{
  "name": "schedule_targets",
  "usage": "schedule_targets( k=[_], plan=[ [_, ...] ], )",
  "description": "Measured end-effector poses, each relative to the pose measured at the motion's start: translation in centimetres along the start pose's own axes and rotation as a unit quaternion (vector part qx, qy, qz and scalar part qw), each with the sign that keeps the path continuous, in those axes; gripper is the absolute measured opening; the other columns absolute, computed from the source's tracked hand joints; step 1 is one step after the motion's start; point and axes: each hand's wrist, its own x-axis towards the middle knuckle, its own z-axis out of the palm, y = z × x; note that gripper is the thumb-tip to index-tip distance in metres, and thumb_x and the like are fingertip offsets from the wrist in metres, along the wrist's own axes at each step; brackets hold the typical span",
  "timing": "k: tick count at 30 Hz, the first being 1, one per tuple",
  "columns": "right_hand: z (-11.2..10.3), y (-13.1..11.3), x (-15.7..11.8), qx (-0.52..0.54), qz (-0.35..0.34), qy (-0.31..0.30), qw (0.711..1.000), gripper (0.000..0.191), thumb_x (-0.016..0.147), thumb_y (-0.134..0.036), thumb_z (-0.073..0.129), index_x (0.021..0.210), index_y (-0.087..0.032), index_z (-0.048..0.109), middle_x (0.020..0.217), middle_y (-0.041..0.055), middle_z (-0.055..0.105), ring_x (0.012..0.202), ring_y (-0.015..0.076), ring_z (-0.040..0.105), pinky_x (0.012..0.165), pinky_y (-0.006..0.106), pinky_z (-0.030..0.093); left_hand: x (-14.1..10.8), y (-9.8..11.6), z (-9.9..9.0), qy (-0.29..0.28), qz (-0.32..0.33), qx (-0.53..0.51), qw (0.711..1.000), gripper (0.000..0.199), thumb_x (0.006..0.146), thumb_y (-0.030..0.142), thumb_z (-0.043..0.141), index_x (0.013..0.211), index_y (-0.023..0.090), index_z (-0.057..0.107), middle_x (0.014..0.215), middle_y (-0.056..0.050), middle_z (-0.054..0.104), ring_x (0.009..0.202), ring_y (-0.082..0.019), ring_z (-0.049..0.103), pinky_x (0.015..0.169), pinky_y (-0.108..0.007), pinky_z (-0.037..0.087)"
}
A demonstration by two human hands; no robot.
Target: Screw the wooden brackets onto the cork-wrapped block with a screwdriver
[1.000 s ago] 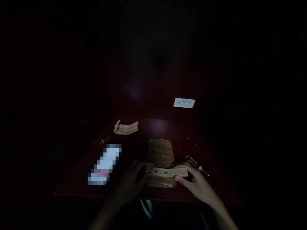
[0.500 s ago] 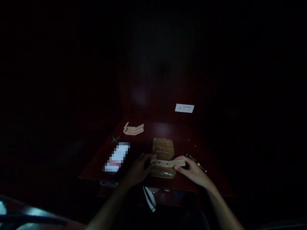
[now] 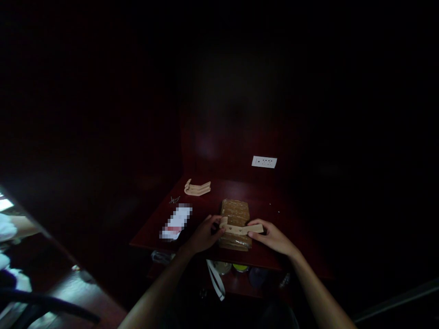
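A pale wooden hook (image 3: 236,229) with two round holes or fittings along its flat side lies across a brown, tape-wrapped block (image 3: 236,211). My left hand (image 3: 206,235) grips its curved end between thumb and fingers. At the straight end, my right hand (image 3: 272,237) pinches it, thumb in front and fingers behind. Whether the two round spots hold screws is too small to tell. Farther back on the left, several similar wooden hooks (image 3: 198,188) lie nested together. A small heap of screws (image 3: 174,200) sits just in front of them.
A blurred white item with a red patch (image 3: 176,222) lies on the dark red desk (image 3: 147,233) at left. The back wall carries a socket panel (image 3: 264,161). Below the desktop hang a white strap (image 3: 216,281) and a shelf with containers. Another person's arm (image 3: 26,226) shows at far left.
The view has turned slightly left, bringing another person's arm in at the left edge. The screwdriver beside my right hand no longer shows. Both hands keep hold of the wooden hook.
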Motion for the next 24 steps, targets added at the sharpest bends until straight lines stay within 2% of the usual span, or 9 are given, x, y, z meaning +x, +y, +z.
schedule_targets(
  k=[4,8,12,15,17,20,22,24],
  plan=[
    [-0.1,0.1,0.3,-0.014,-0.001,-0.006,1.000,0.037,0.078,-0.048,0.061,0.101,-0.018,0.062,0.092,0.0036,0.066,0.085,0.0189,0.059,0.078,0.032,0.047,0.1,-0.3,-0.1,-0.001,0.001,0.006,1.000,0.030,0.084,0.036,0.055,0.109,0.021,0.057,0.100,-0.005,0.058,0.086,-0.016,0.060,0.076,-0.029,0.051],
    [-0.1,0.3,0.0,0.011,0.000,0.006,1.000,0.042,0.074,-0.046,0.066,0.106,-0.020,0.059,0.095,0.0030,0.064,0.087,0.0183,0.059,0.080,0.032,0.047,0.1,-0.7,-0.1,-0.004,0.002,0.009,1.000,0.033,0.081,0.039,0.059,0.109,0.021,0.057,0.102,-0.005,0.059,0.085,-0.017,0.060,0.077,-0.031,0.051],
    [0.3,1.0,-0.6,0.058,0.000,0.025,0.998,0.049,0.072,-0.044,0.069,0.113,-0.021,0.055,0.101,0.0033,0.062,0.092,0.0183,0.059,0.084,0.033,0.046,-0.2,-0.3,-0.1,-0.005,0.001,-0.010,1.000,0.041,0.078,0.039,0.062,0.114,0.022,0.055,0.108,-0.007,0.060,0.092,-0.019,0.061,0.079,-0.033,0.052],
    [0.4,1.7,-1.1,0.066,0.004,0.042,0.997,0.054,0.071,-0.042,0.071,0.118,-0.023,0.053,0.110,0.0047,0.060,0.100,0.0191,0.057,0.087,0.033,0.046,-0.3,0.3,-1.3,-0.026,0.008,-0.041,0.999,0.052,0.076,0.039,0.064,0.124,0.024,0.049,0.117,-0.008,0.061,0.104,-0.021,0.059,0.087,-0.036,0.051],
    [0.3,2.2,-1.5,0.071,0.009,0.053,0.996,0.057,0.071,-0.041,0.071,0.122,-0.024,0.051,0.115,0.0055,0.059,0.104,0.0196,0.056,0.090,0.034,0.045,0.3,0.0,-3.4,-0.011,0.018,-0.047,0.999,0.050,0.080,0.040,0.060,0.125,0.023,0.048,0.123,-0.009,0.059,0.109,-0.022,0.058,0.091,-0.037,0.050],
    [0.0,2.8,-2.3,0.097,0.018,0.060,0.993,0.058,0.074,-0.040,0.069,0.125,-0.023,0.047,0.112,0.0067,0.060,0.102,0.0188,0.058,0.090,0.036,0.046,2.5,-2.6,-8.7,0.057,0.003,-0.004,0.998,0.039,0.085,0.043,0.049,0.114,0.018,0.055,0.119,-0.010,0.062,0.107,-0.021,0.060,0.093,-0.036,0.048],
    [-0.2,3.1,-2.9,0.113,0.017,0.066,0.991,0.057,0.075,-0.040,0.068,0.125,-0.022,0.046,0.109,0.0073,0.060,0.099,0.0179,0.059,0.091,0.036,0.047,4.3,-5.4,-12.8,0.076,-0.040,0.079,0.993,0.038,0.084,0.044,0.048,0.110,0.017,0.058,0.113,-0.008,0.066,0.103,-0.021,0.062,0.091,-0.033,0.049],
    [-0.4,3.4,-3.5,0.121,0.012,0.076,0.990,0.055,0.077,-0.041,0.066,0.125,-0.021,0.046,0.108,0.0081,0.060,0.098,0.0173,0.059,0.091,0.037,0.046,5.8,-8.3,-16.7,0.068,-0.124,0.209,0.968,0.035,0.085,0.036,0.045,0.109,0.016,0.058,0.109,-0.007,0.068,0.100,-0.018,0.064,0.090,-0.027,0.048]
  ],
)
